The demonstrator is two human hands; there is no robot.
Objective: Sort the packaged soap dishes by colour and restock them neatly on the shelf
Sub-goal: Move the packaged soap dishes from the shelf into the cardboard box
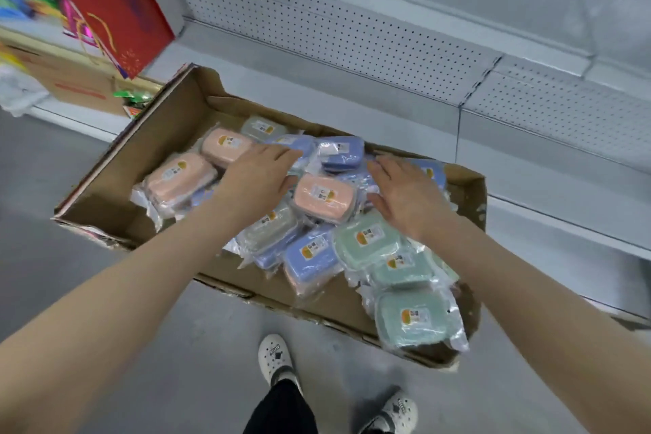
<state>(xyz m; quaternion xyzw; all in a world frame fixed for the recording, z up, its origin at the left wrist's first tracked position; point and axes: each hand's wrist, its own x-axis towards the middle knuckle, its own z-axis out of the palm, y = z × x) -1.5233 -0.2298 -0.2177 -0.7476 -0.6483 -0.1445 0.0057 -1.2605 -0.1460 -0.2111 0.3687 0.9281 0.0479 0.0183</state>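
Your left grip [259,180] and right grip [408,201] lie flat, holding nothing, on the soap dishes [324,197] heaped in the cardboard box [105,183] mid-frame; they look light, rigid, slippery in film; clasp each across its long edges.

A shop aisle. Beyond the fingers [281,153] runs grey pegboard shelving [352,39]; under them sits a carton [105,187] of labelled, wrapped soap dishes [324,195]. Far left, blurred, perhaps gift bags [116,3].

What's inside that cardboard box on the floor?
The cardboard box holds a jumbled pile of plastic-wrapped soap dishes: pink, blue, green and grey. Whatever lies beneath the top layer, the left hand and right hand is covered.
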